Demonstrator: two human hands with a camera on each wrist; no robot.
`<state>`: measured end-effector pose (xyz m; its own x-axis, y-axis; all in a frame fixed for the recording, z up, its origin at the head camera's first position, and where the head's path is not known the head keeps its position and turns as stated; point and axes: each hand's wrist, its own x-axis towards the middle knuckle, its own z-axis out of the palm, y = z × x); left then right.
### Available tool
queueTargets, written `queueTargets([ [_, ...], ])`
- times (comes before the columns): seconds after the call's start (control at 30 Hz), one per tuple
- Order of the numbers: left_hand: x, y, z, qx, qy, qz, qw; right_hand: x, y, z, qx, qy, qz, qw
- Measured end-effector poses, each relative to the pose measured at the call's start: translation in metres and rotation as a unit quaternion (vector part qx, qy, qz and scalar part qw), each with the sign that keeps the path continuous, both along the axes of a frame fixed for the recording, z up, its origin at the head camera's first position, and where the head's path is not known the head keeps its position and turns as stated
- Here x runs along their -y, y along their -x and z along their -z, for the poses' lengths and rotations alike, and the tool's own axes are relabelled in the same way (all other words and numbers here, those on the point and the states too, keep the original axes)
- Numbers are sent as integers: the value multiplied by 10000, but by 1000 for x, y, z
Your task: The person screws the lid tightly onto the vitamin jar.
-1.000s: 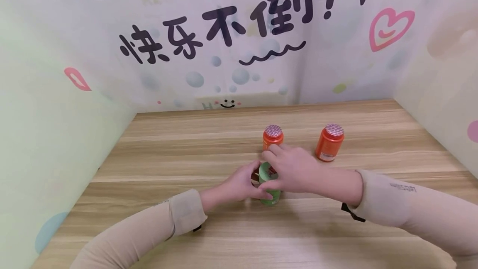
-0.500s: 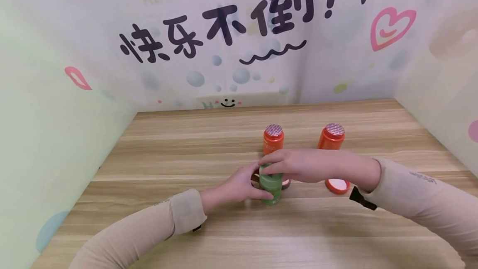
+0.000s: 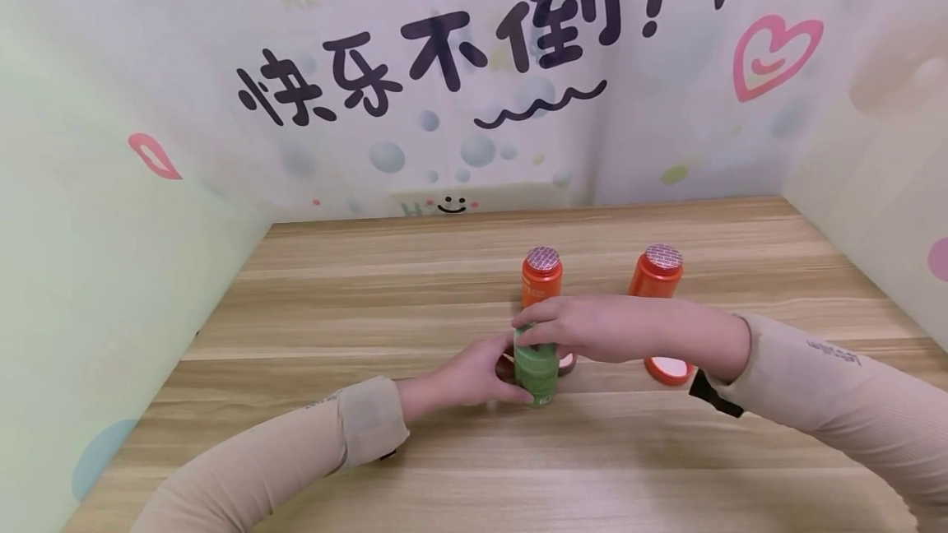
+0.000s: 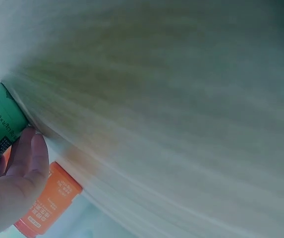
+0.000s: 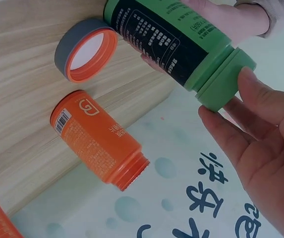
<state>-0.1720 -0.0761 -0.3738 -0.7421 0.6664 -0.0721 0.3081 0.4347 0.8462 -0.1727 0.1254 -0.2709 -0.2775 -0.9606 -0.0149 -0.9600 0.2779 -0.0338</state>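
Observation:
A green pill bottle [image 3: 536, 377] stands upright on the table, its green lid [image 5: 226, 79] on top. My left hand [image 3: 477, 373] grips the bottle's body from the left, with the thumb on the near side. From above and right, my right hand [image 3: 592, 327] pinches the lid; in the right wrist view the thumb is on one side of it and fingers on the other. Behind the bottle stands an orange bottle [image 3: 542, 282] without a lid, its mouth sealed. A grey lid with an orange inside [image 5: 85, 49] lies beside the green bottle, partly hidden in the head view.
A second orange bottle [image 3: 656, 271], also lidless, stands back right, partly behind my right forearm. An upturned red lid [image 3: 670, 370] lies below that forearm. The wooden table [image 3: 333, 286] meets a printed backdrop [image 3: 444, 105] and side walls. Cloth blocks most of the left wrist view.
My right hand has turned over the green bottle's top, its wrist swinging right and nearer, which uncovers the red lid. My left thumb has shifted slightly lower. The orange bottles stay put.

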Motion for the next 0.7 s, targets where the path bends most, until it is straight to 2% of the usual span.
queueTargets([
  [0.33,-1,-1,-1,17,-36,-28,10000,5,-3,-2,-155,-67,152,9997],
  [0.47,-1,-1,-1,95,-93,-90,9999,8,-5,-1,-60,-112,495,9987],
  [0.7,-1,-1,-1,160,-80,-127,9998,12,-5,6,-277,97,1010,9945],
])
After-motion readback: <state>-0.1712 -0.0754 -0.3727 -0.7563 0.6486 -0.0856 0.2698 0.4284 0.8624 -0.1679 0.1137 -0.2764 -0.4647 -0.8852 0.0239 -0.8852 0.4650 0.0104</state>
